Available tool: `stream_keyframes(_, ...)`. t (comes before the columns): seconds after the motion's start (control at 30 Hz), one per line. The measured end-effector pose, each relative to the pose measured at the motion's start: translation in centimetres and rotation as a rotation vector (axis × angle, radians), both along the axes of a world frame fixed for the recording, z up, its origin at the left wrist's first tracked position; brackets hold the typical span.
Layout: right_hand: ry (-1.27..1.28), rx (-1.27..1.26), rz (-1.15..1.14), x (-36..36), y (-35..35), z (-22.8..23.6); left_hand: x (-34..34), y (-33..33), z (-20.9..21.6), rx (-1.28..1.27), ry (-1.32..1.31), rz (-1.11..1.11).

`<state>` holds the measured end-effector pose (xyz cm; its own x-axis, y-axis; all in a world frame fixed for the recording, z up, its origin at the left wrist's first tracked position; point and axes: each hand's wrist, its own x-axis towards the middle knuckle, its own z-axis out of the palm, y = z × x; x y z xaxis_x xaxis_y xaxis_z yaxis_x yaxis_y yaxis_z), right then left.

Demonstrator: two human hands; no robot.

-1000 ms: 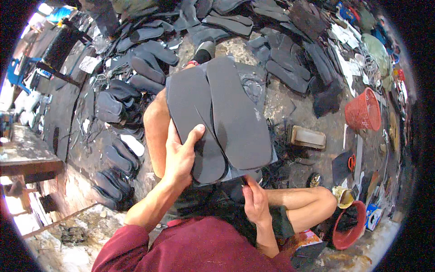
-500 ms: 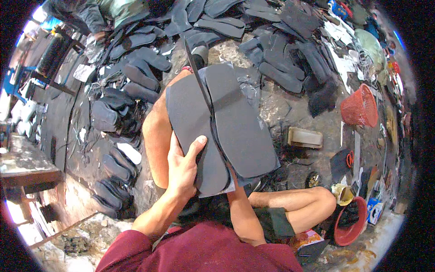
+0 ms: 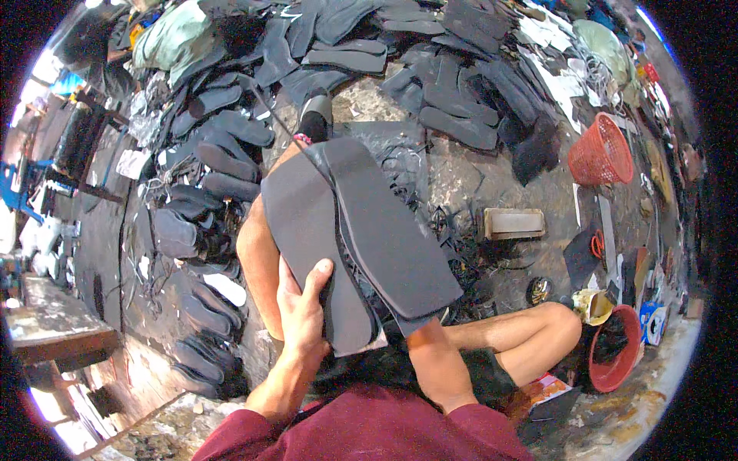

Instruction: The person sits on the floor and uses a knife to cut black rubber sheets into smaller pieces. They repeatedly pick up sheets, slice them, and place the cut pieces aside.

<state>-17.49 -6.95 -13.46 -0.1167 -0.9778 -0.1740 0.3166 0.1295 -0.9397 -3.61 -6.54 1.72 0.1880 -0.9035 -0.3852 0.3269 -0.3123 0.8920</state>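
Below, a wide, stained floor [image 3: 470, 173], with a big, messy pile of black soles [image 3: 460, 127] on the far side: an easy place for losing a dropped piece. Up close, the bigger gray foam sole blank [image 3: 393, 238], slanting, with its near end over the right hand [image 3: 430, 343]. Could slip off toward the floor, most likely from a weak hold under that end. Beside it, on its left, the smaller gray foam sole blank [image 3: 300, 211], with a curvy gap between the two. Could sag or swing at the far end, because of a hold only low down on one edge. On that edge, the left hand [image 3: 301, 316], pinching the smaller blank, thumb [image 3: 319, 276] on top, other fingers mostly out of sight. With too hard a squeeze, maybe a dent; with too light a squeeze, maybe a slide. As for the right hand, mostly hidden and blurry: cannot tell, spread or pinching. Thinnest of all, a long dark strip [image 3: 314, 156], poking out past the far ends of both blanks. Could snag or tear from a quick tug, being so skinny.
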Motion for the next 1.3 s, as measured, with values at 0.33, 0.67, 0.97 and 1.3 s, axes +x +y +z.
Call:
stream_keyframes(0.33, -0.148, 0.023, 0.113, 2.4, -8.6, 6.3, 0.4, 1.5, -0.6, -0.003, 0.053, -0.090)
stream_keyframes(0.67, -0.050, -0.123, 0.149, -0.6, 4.0, 13.6, 3.4, 0.2, 2.2, -0.129, 0.088, -0.182)
stream_keyframes(0.97, 0.779, -0.254, 0.244, -8.1, 11.0, 12.4, 8.7, 1.3, 0.6, 0.251, 0.325, -0.390)
stream_keyframes(1.3, 0.973, -0.044, 0.482, -11.2, 8.6, 16.2, 8.2, 0.8, -0.5, 0.285, 0.224, -0.448)
